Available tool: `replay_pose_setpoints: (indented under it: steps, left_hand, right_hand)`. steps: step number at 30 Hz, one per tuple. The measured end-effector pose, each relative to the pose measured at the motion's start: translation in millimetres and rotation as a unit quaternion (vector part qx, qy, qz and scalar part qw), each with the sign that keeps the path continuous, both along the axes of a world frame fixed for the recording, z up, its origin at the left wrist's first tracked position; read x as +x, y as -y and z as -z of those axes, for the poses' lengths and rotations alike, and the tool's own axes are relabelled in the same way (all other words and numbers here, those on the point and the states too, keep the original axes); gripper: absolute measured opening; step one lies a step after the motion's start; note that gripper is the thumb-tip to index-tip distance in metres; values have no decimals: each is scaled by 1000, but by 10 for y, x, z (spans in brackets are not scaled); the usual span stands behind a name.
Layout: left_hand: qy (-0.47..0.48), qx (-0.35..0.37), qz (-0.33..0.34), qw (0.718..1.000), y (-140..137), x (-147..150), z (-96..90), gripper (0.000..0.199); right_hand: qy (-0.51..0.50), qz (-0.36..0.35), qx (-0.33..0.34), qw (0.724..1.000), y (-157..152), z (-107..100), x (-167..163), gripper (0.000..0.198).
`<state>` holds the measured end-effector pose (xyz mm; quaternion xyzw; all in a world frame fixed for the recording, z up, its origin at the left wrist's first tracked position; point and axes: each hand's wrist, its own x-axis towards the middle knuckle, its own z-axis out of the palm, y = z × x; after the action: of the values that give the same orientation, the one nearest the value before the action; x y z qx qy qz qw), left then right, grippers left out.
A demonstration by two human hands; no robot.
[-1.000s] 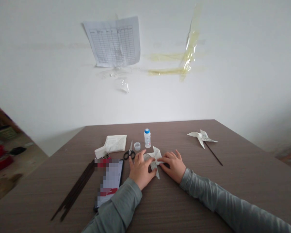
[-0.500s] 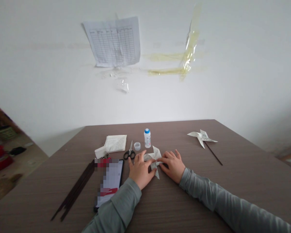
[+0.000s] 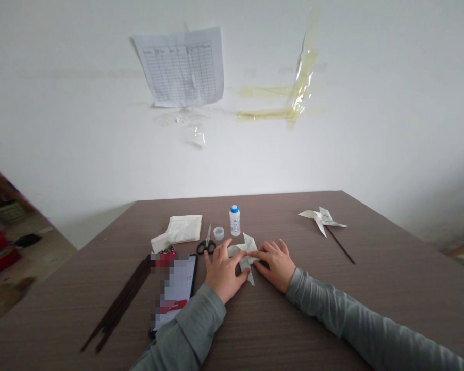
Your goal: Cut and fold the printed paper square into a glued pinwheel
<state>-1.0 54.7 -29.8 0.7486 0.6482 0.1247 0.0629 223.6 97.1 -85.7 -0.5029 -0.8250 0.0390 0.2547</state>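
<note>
A folded paper pinwheel (image 3: 249,242) with printed blades lies on the table under both hands. My left hand (image 3: 225,272) holds it from the left, index fingertip on its centre and thumb by the lower blade; the other fingers are spread. From the right, my right hand (image 3: 275,264) pinches it near the centre with thumb and index finger. Part of the pinwheel is hidden by my fingers. Just beyond stands a white glue bottle (image 3: 235,222) with a blue top. Beside it are a clear cap (image 3: 218,233) and black-handled scissors (image 3: 206,244).
Another paper pinwheel (image 3: 320,218) on a dark stick (image 3: 342,246) lies at the right. To the left are folded paper sheets (image 3: 185,228), a phone (image 3: 177,288) and several dark sticks (image 3: 119,304). A white wall (image 3: 255,159) rises behind the table.
Almost nothing differs. My left hand has shifted very slightly left, and both hands stay on the pinwheel.
</note>
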Motion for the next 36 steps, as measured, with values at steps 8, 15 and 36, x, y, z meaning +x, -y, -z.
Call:
replay_pose_setpoints:
  steps: [8,15,36]
  left_hand:
    - [2,-23,5,1000,34,-4,-49,48]
    - [4,-15,0,1000,10,-8,-58,46]
    - [2,-1,10,1000,4,2,-62,51]
  right_hand:
    - [12,-3,8,1000,-8,29,-17,36]
    - [-4,-4,4,1000,-25,28,15,35]
    - [-8,3,4,1000,-12,4,15,32]
